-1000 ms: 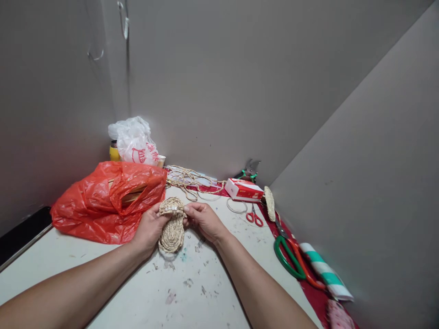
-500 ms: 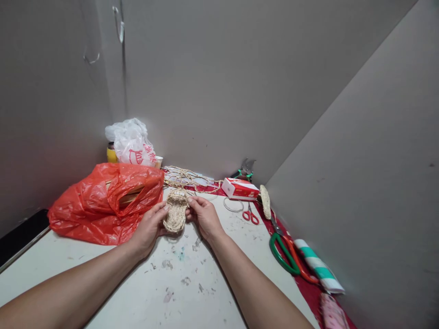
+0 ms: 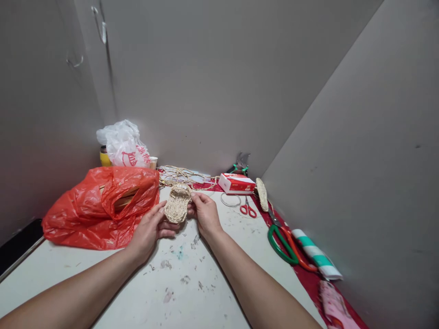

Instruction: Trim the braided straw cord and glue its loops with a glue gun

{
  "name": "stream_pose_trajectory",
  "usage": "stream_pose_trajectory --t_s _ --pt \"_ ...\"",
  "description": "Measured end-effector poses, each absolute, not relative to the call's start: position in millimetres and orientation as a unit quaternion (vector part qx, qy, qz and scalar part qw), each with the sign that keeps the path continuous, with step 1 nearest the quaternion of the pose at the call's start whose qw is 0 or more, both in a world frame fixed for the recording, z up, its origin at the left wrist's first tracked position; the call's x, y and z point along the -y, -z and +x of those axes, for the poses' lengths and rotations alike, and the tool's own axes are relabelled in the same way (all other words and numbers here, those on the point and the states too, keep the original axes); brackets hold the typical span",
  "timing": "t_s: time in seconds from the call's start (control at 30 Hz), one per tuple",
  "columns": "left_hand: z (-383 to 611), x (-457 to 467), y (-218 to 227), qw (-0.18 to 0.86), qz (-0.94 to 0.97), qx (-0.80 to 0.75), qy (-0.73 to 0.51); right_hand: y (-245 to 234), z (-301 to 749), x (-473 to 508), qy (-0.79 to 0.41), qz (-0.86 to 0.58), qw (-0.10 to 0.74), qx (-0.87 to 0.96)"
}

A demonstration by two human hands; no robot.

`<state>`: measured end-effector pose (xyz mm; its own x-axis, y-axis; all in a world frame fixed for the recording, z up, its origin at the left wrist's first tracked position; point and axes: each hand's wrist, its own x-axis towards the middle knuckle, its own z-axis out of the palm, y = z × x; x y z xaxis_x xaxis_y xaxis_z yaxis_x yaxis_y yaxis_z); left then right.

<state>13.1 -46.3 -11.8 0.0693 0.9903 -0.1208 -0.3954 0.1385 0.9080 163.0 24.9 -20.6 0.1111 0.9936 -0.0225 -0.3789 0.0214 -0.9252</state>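
Observation:
A small woven straw slipper (image 3: 177,208) is held above the white table by both hands, its toe cover at the far end and its sole facing up toward me. My left hand (image 3: 149,230) has its thumb on the slipper's left edge, with the fingers curled underneath. On the other side, my right hand (image 3: 206,214) pinches the right edge near the toe cover; its fingertips are partly hidden behind the straw. Beyond the slipper lies a loose tangle of straw cord (image 3: 181,175).
To the left sits a red plastic bag (image 3: 85,208) with sticks inside. Small red-handled scissors (image 3: 247,209), a red-white box (image 3: 236,183) and another woven straw piece (image 3: 261,194) lie right, near large shears (image 3: 283,244). Grey walls (image 3: 206,91) enclose the table's back and sides.
The slipper has tilted a little between my hands, and more of my left fingers shows beneath it. The whole view has shifted slightly; surrounding things stay in place.

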Motion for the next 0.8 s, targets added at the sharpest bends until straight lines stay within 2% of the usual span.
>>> stream_pose_trajectory --t_s 0.4,0.6,0.8 --pt "17.2 53.2 5.8 0.575 0.442 -0.436 -0.533 22.3 160.9 -23.1 -0.558 -0.432 0.606 0.367" --pt "18.5 55.2 5.0 0.586 0.433 -0.424 -0.538 21.2 161.8 -24.0 -0.579 -0.417 0.613 0.341" --pt "18.0 55.2 6.4 0.633 0.440 -0.404 -0.492 17.2 162.8 -20.7 -0.616 -0.397 0.592 0.335"
